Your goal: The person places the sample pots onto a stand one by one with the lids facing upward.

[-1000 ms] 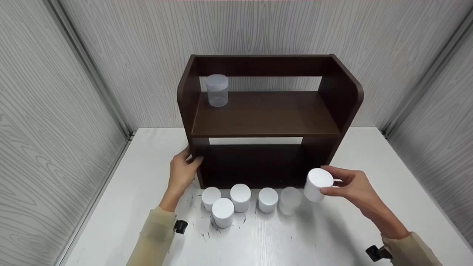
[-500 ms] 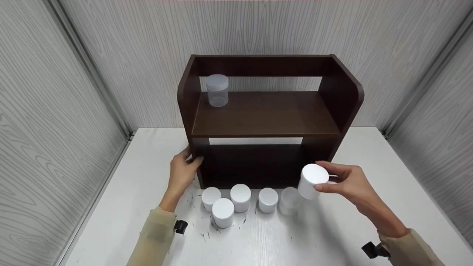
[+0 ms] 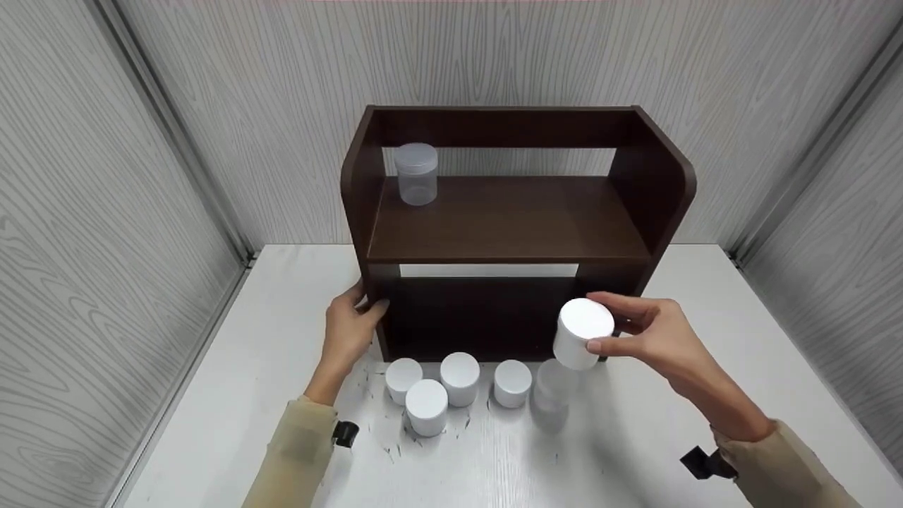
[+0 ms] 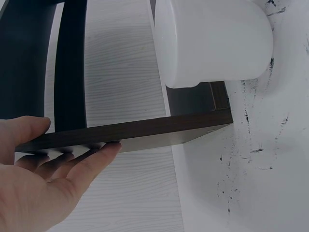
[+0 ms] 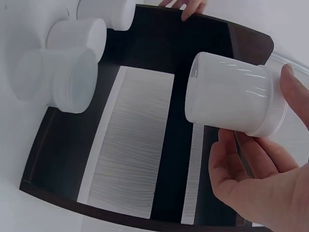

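Observation:
A dark brown two-tier shelf (image 3: 508, 219) stands at the back of the white table. My left hand (image 3: 349, 324) grips its left side panel, thumb on the inner face and fingers outside, as the left wrist view also shows. My right hand (image 3: 652, 339) holds a white lidded jar (image 3: 583, 335) upright in the air before the shelf's lower right, pinching it near the lid. On the upper tier, at the left, sits a clear jar (image 3: 417, 176). Below the held jar, a translucent jar (image 3: 552, 388) stands on the table.
Several white jars stand before the shelf: one at the left (image 3: 403, 381), a nearer jar (image 3: 426, 409), a taller-looking jar (image 3: 460, 381) and a smaller jar (image 3: 512, 384). Pale wood-grain walls (image 3: 141, 212) enclose the table. Dark scuffs mark the tabletop.
My right hand has moved left and up with the white jar, away from the table and towards the shelf. The left hand keeps its grip on the side panel.

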A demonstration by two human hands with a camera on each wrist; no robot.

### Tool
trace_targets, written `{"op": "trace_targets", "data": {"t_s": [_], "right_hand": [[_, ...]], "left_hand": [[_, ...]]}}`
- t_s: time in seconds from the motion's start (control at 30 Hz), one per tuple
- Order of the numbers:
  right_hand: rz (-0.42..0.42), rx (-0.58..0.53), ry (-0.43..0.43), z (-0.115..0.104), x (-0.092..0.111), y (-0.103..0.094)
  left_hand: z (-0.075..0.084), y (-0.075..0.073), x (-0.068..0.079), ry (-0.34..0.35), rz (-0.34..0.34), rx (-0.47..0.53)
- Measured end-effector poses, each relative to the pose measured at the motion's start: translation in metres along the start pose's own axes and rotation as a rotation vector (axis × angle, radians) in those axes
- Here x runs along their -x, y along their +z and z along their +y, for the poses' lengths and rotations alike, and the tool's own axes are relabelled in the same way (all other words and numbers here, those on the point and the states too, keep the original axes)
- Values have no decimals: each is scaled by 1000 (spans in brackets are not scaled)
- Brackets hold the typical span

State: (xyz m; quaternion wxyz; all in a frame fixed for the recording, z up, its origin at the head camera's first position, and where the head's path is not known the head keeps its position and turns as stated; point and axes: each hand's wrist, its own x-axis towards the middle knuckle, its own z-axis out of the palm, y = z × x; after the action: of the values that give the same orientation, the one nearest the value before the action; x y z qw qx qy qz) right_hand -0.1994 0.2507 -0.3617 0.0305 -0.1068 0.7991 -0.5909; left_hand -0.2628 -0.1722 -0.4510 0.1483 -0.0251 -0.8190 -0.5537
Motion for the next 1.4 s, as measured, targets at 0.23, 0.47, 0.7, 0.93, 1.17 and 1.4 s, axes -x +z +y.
{"op": "trace_targets", "data": {"t_s": [0.23,0.47,0.7,0.93,1.17,1.4], "right_hand": [[-15,2,-17,-19,-7,6],[-36,-26,-58,-38,-20,15],[-47,-50,-61,-55,-35,23],[-49,-51,-95,-71,-55,33],[-51,-59,-124,-89,-75,45],[-66,-98,-149,-103,-96,57]], "left_hand": [[1,1,-1,-10,2,0],[0,2,-1,-5,5,-1],[-1,2,0,3,-5,12],[-1,1,0,3,3,19],[-2,1,0,-14,0,6],[-1,0,-1,-8,2,10]]}}
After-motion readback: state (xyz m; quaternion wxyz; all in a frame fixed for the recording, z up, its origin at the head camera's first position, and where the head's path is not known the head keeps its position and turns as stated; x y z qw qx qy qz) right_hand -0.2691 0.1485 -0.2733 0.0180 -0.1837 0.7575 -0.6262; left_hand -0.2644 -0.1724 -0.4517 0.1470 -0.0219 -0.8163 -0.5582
